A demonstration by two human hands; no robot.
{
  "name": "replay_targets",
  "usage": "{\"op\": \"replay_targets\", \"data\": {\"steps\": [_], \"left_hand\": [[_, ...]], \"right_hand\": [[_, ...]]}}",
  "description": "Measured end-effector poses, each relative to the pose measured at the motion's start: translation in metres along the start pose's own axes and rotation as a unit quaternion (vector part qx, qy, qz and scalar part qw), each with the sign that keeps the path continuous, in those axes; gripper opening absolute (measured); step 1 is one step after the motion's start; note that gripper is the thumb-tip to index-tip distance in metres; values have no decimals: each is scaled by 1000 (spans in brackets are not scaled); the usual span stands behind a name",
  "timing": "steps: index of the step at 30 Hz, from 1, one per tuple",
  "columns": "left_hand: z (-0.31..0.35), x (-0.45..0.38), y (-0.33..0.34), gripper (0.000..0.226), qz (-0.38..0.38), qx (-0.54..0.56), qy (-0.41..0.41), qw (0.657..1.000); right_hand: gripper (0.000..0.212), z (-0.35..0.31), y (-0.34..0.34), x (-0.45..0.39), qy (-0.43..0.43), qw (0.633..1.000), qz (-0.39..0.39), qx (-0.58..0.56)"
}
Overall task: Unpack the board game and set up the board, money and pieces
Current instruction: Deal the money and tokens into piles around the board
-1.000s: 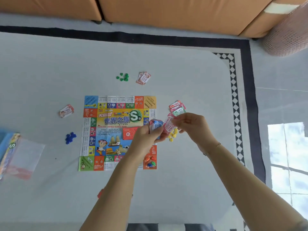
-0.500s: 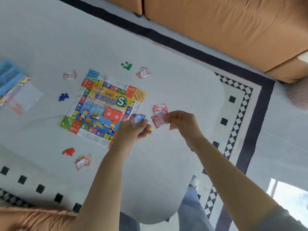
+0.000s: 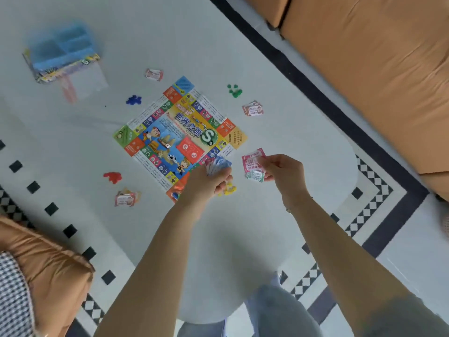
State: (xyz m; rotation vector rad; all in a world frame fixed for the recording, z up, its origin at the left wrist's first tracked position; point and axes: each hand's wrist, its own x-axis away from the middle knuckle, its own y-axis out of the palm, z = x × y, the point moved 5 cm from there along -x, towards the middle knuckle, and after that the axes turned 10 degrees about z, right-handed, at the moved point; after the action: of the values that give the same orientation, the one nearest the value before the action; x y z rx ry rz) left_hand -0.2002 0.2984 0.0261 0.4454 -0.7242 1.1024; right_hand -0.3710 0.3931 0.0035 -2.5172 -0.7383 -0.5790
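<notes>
The board [image 3: 181, 139] lies flat on the white table [image 3: 303, 132], turned diagonally to you, its centre printed "世界之旅" with a large white "S" in a green circle. Your left hand [image 3: 209, 182] curls round a fanned stack of blue cards [image 3: 217, 164] over the board's near edge. Your right hand [image 3: 283, 171] pinches a pink banknote [image 3: 252, 160] just beside the board, above a green note [image 3: 255, 176]; the figures on them are too blurred to read. Yellow pieces [image 3: 228, 189] lie beneath your left hand. Red pieces [image 3: 113, 177], blue pieces [image 3: 133, 100] and green pieces [image 3: 234, 90] sit around the board, each near a small pile of notes. The open box [image 3: 62, 53] stands far left. Since half a second ago your view has swung further, so the board looks more rotated; both hands keep their grips.
</notes>
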Motion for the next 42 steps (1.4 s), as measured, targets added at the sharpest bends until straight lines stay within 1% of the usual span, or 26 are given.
{"op": "replay_targets", "data": {"steps": [3,5,7,8,10,12,13,16,18,21,24,27,28,29,30,32,33,35,36,37,40,42], "left_hand": [[1,-10,2,14,2,14,-29,999],[0,-21,8,14,7,55,-69,996],[1,-28,18,11,7,104,-121,987],[3,-35,27,9,14,146,-145,979],[3,-46,38,6,14,207,-156,966],[4,-61,52,11,20,238,-139,961],[5,-68,58,12,34,245,-128,960],[9,-84,70,13,73,232,-89,966],[13,-90,74,14,78,215,-59,972],[18,-96,71,14,87,201,-43,975],[20,-102,64,12,109,195,-43,974],[23,-103,56,8,124,174,-47,976],[24,-103,53,8,124,169,-46,977],[26,-102,50,8,123,165,-44,978],[27,-101,48,9,119,162,-39,979],[30,-99,42,8,110,159,-28,981],[32,-97,39,7,106,159,-23,981],[34,-95,36,7,99,169,-18,981],[35,-95,36,8,95,178,-19,979],[38,-94,35,9,86,183,-21,979],[42,-90,35,11,55,180,-24,982],[43,-86,29,9,38,168,-25,985]], "right_hand": [[17,1,9,-28,15,1000,5,15],[14,-2,15,-53,26,999,2,28],[9,-8,21,-78,32,999,-4,36],[8,-14,27,-98,32,998,-15,46],[9,-20,34,-124,25,997,-29,65],[10,-25,38,-153,7,995,-36,93],[11,-26,41,-168,2,994,-40,101],[17,-32,56,-200,-34,986,-56,155],[16,-34,64,-215,-77,974,-60,207],[16,-37,70,-220,-136,946,-56,287],[17,-37,72,-219,-142,943,-41,297],[27,-43,70,-218,-144,939,-13,311],[29,-48,72,-215,-154,939,-15,308],[26,-55,76,-209,-177,939,-34,293],[21,-63,83,-199,-206,938,-71,271],[16,-81,99,-171,-238,927,-182,224],[13,-88,106,-155,-232,917,-248,209],[9,-96,115,-126,-198,883,-373,204],[8,-95,116,-118,-183,868,-409,213],[9,-96,116,-113,-175,863,-419,221],[11,-99,114,-111,-160,883,-387,211],[11,-104,117,-102,-167,886,-381,205]]}}
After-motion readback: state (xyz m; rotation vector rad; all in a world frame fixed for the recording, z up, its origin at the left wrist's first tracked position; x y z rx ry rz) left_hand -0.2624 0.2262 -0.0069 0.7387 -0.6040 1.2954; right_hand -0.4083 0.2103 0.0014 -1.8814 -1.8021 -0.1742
